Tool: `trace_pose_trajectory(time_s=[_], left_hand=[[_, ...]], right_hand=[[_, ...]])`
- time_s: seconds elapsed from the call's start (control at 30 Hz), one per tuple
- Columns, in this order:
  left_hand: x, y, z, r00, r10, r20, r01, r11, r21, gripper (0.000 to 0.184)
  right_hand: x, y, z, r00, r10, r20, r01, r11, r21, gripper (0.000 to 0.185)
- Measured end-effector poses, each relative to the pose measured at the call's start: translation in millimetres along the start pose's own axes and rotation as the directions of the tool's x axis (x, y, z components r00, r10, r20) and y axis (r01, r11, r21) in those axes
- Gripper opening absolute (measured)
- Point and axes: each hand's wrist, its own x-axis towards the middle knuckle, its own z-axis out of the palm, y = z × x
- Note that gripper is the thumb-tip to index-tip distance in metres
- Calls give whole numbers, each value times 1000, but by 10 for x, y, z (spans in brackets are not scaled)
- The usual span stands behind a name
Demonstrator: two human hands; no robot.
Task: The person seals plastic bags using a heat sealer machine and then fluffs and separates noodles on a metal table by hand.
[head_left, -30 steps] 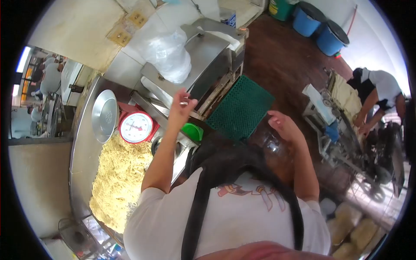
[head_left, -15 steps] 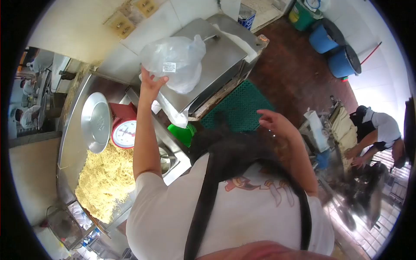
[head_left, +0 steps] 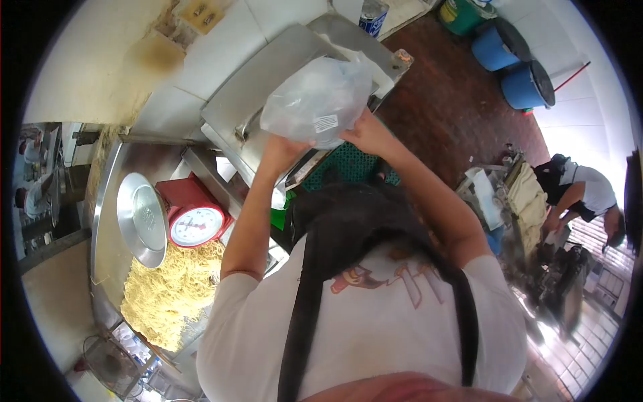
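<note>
A clear plastic bag (head_left: 311,100) with a small printed label hangs between my hands above the steel-topped surface (head_left: 248,77). My left hand (head_left: 287,151) is closed on its lower left edge, and my right hand (head_left: 367,134) grips its lower right side. To the left stands a red dial scale (head_left: 195,224) with a round metal pan (head_left: 144,218). Just below it, a heap of yellow noodles (head_left: 167,291) lies in a metal tray (head_left: 100,268).
A green perforated mat (head_left: 341,167) lies on the brown floor. Two blue bins (head_left: 526,86) and a green bin (head_left: 462,15) stand at the upper right. At the right, another person (head_left: 586,191) bends over a table with pale cloth (head_left: 526,197). A blue can (head_left: 372,17) stands at the back.
The bag has been lifted off the steel surface and moved right. My right hand has come up from the side and taken hold of it too.
</note>
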Motion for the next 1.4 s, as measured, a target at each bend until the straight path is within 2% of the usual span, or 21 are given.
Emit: trace_pose_trajectory(time_s=[0.03, 0.17, 0.23, 0.3, 0.33, 0.43, 0.57, 0.63, 0.67, 0.77, 0.83, 0.87, 0.97, 1.03, 1.07, 1.1, 1.17, 1.23, 1.3, 1.37, 1.4], left_hand=[[-10, 56, 57, 1000, -27, -1, 27, 999, -29, 73], [-5, 33, 19, 982, -149, 117, 169, 967, -188, 69], [-7, 326, 40, 992, -125, 18, 126, 982, -140, 65], [29, 334, 72, 995, -97, -8, 97, 994, -52, 60], [40, 217, 156, 996, -89, 10, 89, 996, 2, 58], [106, 96, 209, 986, -132, 99, 127, 990, 56, 57], [150, 42, 138, 994, -70, 89, 67, 997, 40, 48], [73, -312, 118, 999, 33, 19, -36, 973, 229, 44], [89, -306, 77, 996, 88, -7, -81, 943, 323, 43], [150, -169, -10, 949, -273, -159, 260, 961, -98, 42], [245, -88, 2, 928, -339, -155, 284, 912, -296, 41], [279, -49, 11, 916, -374, -145, 294, 872, -391, 40], [423, -7, -37, 844, -535, -16, 417, 675, -609, 35], [465, -45, -17, 776, -631, 21, 497, 590, -636, 34], [429, -376, 47, 745, -648, 159, 498, 381, -779, 34], [367, -916, 118, 717, -629, 301, 487, 143, -862, 35], [408, -1056, 159, 754, -564, 335, 467, 103, -878, 36], [381, -1062, 259, 870, -472, 141, 398, 503, -767, 38], [392, -1198, 289, 848, -523, 81, 438, 608, -662, 43], [420, -1410, 298, 890, -389, 236, 399, 418, -816, 48], [438, -1538, 244, 921, -169, 351, 371, 113, -922, 51]], right_hand=[[68, -4, -35, 999, -42, 28, 43, 997, -68, 73], [131, -89, -315, 971, 185, 148, -220, 936, 276, 66], [140, -46, -337, 928, 291, 233, -365, 833, 415, 64], [163, 156, -193, 999, 24, 36, -29, 991, 130, 61], [156, 272, -136, 991, -128, -29, 127, 991, -46, 59], [275, 248, -172, 981, 193, 16, -193, 969, 156, 49], [238, 479, -15, 903, 430, 3, -387, 811, 439, 36], [244, 542, 32, 848, 527, 49, -463, 693, 553, 32], [249, 543, 28, 857, 510, 75, -463, 696, 549, 30], [263, 558, -61, 877, 468, 109, -455, 736, 501, 26], [265, 530, -89, 888, 449, 96, -444, 785, 433, 22], [270, 542, -75, 866, 487, 114, -470, 714, 520, 20], [345, 561, -66, 805, 571, 162, -492, 488, 721, 17], [367, 537, -66, 793, 586, 165, -489, 451, 747, 18], [386, 541, -73, 789, 592, 166, -485, 433, 759, 19], [395, 571, -66, 800, 572, 183, -500, 465, 731, 18], [391, 591, -23, 814, 534, 228, -528, 519, 673, 18], [390, 587, -52, 782, 571, 249, -567, 486, 665, 17], [377, 547, -42, 746, 608, 272, -574, 381, 725, 16], [372, 533, -18, 705, 648, 290, -522, 197, 830, 15], [371, 545, 0, 699, 653, 290, -503, 162, 849, 16]])
